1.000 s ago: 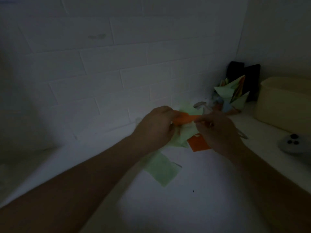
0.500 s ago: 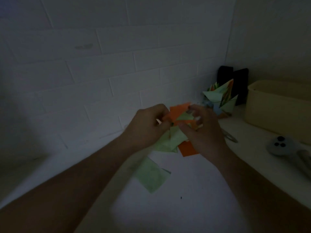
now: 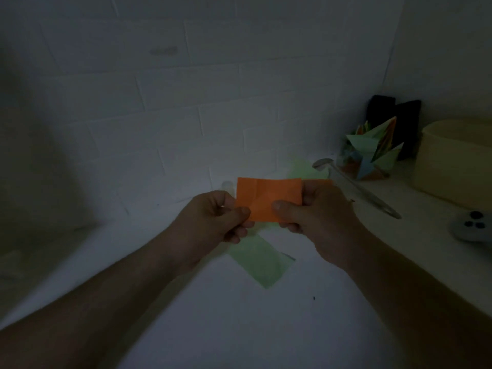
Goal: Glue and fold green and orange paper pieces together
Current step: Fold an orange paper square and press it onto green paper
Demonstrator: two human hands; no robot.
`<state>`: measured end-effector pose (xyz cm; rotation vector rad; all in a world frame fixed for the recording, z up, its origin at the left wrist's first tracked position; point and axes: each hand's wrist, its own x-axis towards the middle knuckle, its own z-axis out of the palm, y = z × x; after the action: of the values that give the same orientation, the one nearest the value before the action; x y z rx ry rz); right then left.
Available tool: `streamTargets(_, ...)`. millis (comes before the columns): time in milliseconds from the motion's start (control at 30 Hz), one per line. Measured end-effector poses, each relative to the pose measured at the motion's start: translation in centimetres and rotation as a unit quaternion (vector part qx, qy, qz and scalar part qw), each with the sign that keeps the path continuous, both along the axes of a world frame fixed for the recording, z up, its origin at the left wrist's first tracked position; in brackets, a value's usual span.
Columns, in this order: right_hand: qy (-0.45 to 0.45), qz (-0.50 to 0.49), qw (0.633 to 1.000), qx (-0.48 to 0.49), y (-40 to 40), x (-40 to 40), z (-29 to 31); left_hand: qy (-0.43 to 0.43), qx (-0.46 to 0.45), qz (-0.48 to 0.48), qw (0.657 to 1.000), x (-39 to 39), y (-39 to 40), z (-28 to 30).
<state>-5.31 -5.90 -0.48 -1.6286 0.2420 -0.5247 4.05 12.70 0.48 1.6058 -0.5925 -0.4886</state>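
We hold the orange paper (image 3: 267,199) up in the air between both hands, above the white table (image 3: 239,328). Our left hand (image 3: 213,219) pinches its lower left corner with thumb and fingers closed on it, and our right hand (image 3: 316,217) pinches the right side in the same way, the thumb lying on the front of the sheet. The sheet faces us flat and shows fold creases.

Around it there are other things. A green paper (image 3: 262,265) lies flat on the table below our hands, and our fingers cover its upper corner. A second pale green piece (image 3: 302,169) lies behind the orange paper, near the wall, and is mostly hidden by it. To the right, a pair of scissors (image 3: 354,185) lies on the table, its handle near the wall. Behind them stands a heap of folded paper shapes (image 3: 372,153) in green, orange and blue, and behind that a dark object (image 3: 394,115) leans at the corner of the brick wall (image 3: 186,115); we cannot tell what it is. A cream container (image 3: 458,158) stands at the right edge and is cut off by the frame. Near it lies a grey thing with dark buttons (image 3: 472,227), also partly cut off.

The room is very dim, so small details on the table are hard to see.
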Motion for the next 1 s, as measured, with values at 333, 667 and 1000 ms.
streamTargets(333, 0.099, 0.001, 0.989, -0.106, -0.1, -0.6, 0.3, -0.101, 0.037, 0.006, 0.994, 2.3, 1.9, -1.2)
streamTargets(667, 0.189, 0.067, 0.975, -0.093, -0.3, -1.2, -0.1, -0.217, 0.163, 0.052, 0.961, 2.4, 2.0, -3.6)
streamTargets(1000, 0.162, 0.067, 0.978, -0.112, -0.8, -1.2, -0.1, -0.104, -0.013, 0.031, 0.994, 0.6, 0.9, -3.1)
